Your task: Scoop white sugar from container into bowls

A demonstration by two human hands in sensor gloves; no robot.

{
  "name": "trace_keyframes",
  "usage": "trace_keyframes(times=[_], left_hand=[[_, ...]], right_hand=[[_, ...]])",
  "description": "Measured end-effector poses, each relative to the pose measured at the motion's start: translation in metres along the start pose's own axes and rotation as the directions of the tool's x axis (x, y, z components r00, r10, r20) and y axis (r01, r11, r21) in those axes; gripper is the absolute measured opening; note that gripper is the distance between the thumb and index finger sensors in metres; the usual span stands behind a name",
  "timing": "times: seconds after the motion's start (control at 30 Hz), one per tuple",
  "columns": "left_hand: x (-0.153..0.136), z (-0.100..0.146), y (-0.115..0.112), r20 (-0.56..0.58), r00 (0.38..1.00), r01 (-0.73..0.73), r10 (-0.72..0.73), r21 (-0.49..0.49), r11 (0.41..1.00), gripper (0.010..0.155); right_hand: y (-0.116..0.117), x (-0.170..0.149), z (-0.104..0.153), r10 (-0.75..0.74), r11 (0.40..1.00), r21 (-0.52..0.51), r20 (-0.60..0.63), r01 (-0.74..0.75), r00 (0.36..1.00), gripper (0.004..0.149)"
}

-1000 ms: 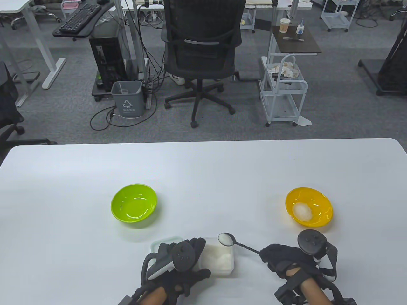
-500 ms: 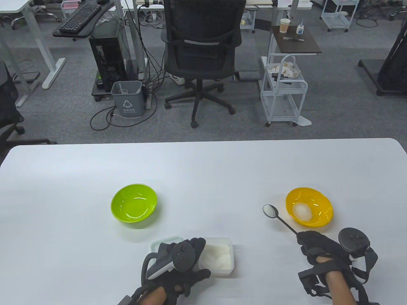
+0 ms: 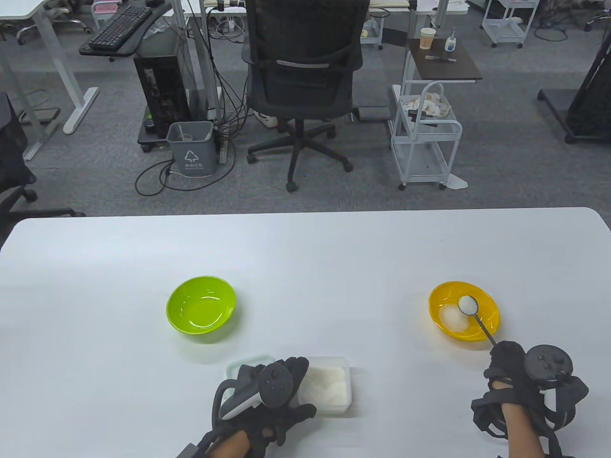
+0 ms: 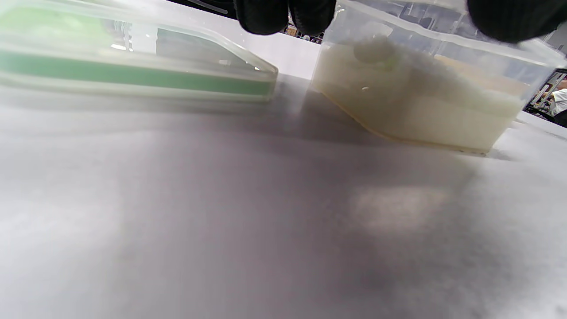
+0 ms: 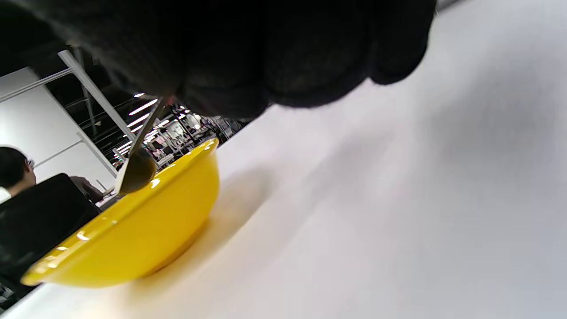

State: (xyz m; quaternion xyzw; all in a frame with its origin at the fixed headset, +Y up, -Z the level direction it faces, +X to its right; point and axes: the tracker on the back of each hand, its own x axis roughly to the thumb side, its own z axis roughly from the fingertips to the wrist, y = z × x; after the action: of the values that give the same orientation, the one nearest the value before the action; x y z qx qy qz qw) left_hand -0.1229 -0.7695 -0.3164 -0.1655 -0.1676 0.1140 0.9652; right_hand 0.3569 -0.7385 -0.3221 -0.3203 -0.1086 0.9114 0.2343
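My right hand [image 3: 508, 365] grips the handle of a metal spoon [image 3: 472, 312] heaped with white sugar. The spoon's bowl hangs over the yellow bowl [image 3: 484, 329], which has a pile of sugar [image 3: 451, 318] in it. In the right wrist view the spoon [image 5: 135, 170] sits just above the yellow bowl's rim [image 5: 133, 230]. My left hand [image 3: 281, 381] holds the left side of the clear sugar container [image 3: 329, 384] near the table's front edge. In the left wrist view its fingertips [image 4: 283, 15] touch the container [image 4: 421, 102]. The green bowl [image 3: 201, 308] stands empty at the left.
The container's lid [image 3: 238, 367], clear with a green seal, lies flat just left of the container, partly under my left hand; it also shows in the left wrist view [image 4: 133, 66]. The white table [image 3: 305, 257] reaches far beyond the bowls.
My right hand has carried the loaded spoon from above the container rightward to over the yellow bowl. The left hand has stayed on the container.
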Motion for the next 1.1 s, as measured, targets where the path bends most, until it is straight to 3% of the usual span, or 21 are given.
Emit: trace_keyframes(times=[0.17,0.3,0.4,0.53,0.93,1.1], left_hand=[[0.000,0.000,0.000,-0.001,1.000,0.000,0.000,0.000,1.000,0.092],[0.000,0.000,0.000,-0.001,1.000,0.000,0.000,0.001,1.000,0.092],[0.000,0.000,0.000,-0.001,1.000,0.001,-0.001,0.002,1.000,0.092],[0.000,0.000,0.000,-0.001,1.000,0.001,-0.001,0.001,1.000,0.092],[0.001,0.000,0.001,-0.002,1.000,0.006,-0.006,0.000,1.000,0.092],[-0.001,0.002,0.008,-0.003,1.000,-0.026,0.026,0.029,0.999,0.091]], right_hand=[[-0.001,0.016,0.006,0.289,0.950,-0.153,0.104,-0.272,0.952,0.042],[0.004,0.034,0.017,0.543,0.819,-0.309,0.142,-0.485,0.828,0.044],[0.007,0.043,0.022,0.634,0.745,-0.376,0.144,-0.551,0.760,0.045],[0.010,0.049,0.027,0.676,0.707,-0.413,0.155,-0.574,0.721,0.046],[0.014,0.066,0.043,0.605,0.781,-0.389,0.274,-0.489,0.748,0.046],[0.018,0.088,0.066,0.478,0.871,-0.333,0.407,-0.361,0.778,0.046]])
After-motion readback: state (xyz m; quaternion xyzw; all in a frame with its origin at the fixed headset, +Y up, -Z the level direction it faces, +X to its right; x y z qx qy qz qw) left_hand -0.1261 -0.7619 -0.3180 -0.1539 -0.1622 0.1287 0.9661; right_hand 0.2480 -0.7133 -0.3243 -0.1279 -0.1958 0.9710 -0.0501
